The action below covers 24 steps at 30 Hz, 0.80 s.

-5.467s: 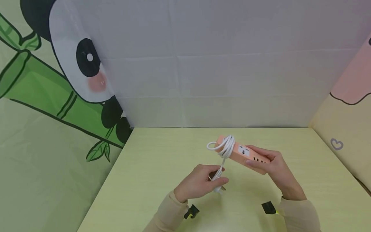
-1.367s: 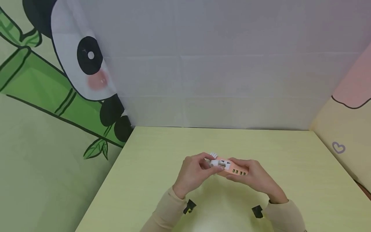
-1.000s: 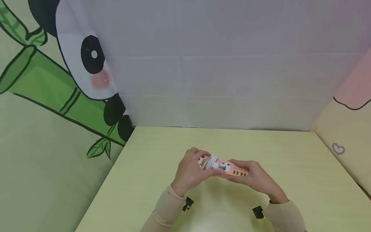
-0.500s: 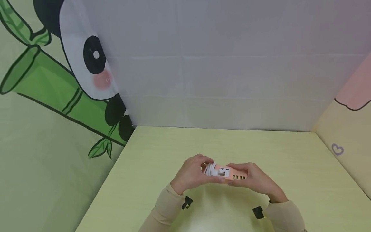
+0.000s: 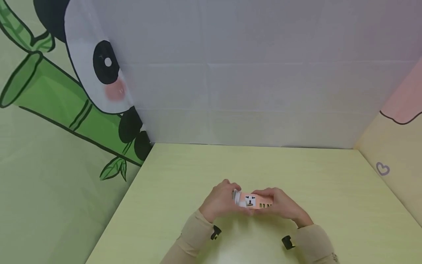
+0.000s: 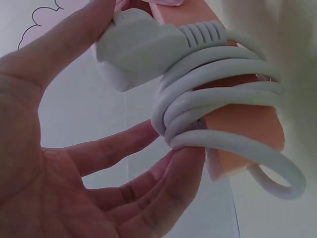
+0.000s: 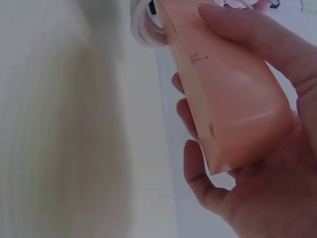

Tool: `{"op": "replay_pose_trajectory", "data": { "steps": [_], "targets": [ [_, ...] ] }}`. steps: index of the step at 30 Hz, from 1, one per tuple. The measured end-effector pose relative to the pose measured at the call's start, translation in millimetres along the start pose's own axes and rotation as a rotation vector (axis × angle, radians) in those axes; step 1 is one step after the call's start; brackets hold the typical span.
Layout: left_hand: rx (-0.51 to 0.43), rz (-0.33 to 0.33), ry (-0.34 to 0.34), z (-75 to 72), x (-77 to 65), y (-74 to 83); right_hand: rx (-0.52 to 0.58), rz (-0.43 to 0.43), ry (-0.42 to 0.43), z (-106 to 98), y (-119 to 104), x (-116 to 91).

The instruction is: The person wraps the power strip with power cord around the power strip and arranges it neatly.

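Note:
A peach power strip [image 5: 258,198] with a white socket face and several USB ports is held level above the table, between both hands. White cord [image 6: 223,69] winds in several turns around its left end, and one loop sticks out. The white plug [image 6: 136,49] lies against those turns. My left hand [image 5: 221,201] holds this wrapped end, thumb on the plug and fingertips on the cord. My right hand [image 5: 284,205] grips the bare end, thumb along one side and fingers around the other, as the right wrist view shows. The plug's prongs are hidden in the left wrist view.
A pale yellow table [image 5: 184,168] lies under the hands. Behind it stands a grey-white backdrop [image 5: 250,88], with a panda and bamboo print [image 5: 59,88] on the left and a pink and cream panel [image 5: 395,146] on the right.
Earlier the plug hung from the tilted strip, pinched in my left hand. It has come up against the wound cord, and strip and hands have since moved lower and nearer, with the strip levelled.

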<state>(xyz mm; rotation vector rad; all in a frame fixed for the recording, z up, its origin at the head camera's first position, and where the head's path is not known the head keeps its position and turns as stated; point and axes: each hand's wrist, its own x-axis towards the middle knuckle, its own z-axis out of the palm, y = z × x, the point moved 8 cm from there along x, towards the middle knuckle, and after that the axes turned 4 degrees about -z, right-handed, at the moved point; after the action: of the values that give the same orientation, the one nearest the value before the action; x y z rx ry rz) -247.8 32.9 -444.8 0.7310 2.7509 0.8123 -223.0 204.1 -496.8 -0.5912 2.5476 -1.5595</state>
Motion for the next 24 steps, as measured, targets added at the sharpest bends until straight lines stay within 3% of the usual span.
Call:
{"op": "replay_pose_trajectory", "data": {
  "steps": [8,17,24],
  "targets": [
    [0.132,-0.007,-0.03,20.5,-0.7,-3.8,-0.035,0.043,-0.057,13,17,5],
    [0.495,-0.007,-0.017,30.7,-8.2,11.4,-0.18,0.086,-0.11,18,18,13],
    [0.549,0.048,-0.025,28.1,-9.1,14.6,-0.194,0.125,-0.133,14,20,11]
  ]
}}
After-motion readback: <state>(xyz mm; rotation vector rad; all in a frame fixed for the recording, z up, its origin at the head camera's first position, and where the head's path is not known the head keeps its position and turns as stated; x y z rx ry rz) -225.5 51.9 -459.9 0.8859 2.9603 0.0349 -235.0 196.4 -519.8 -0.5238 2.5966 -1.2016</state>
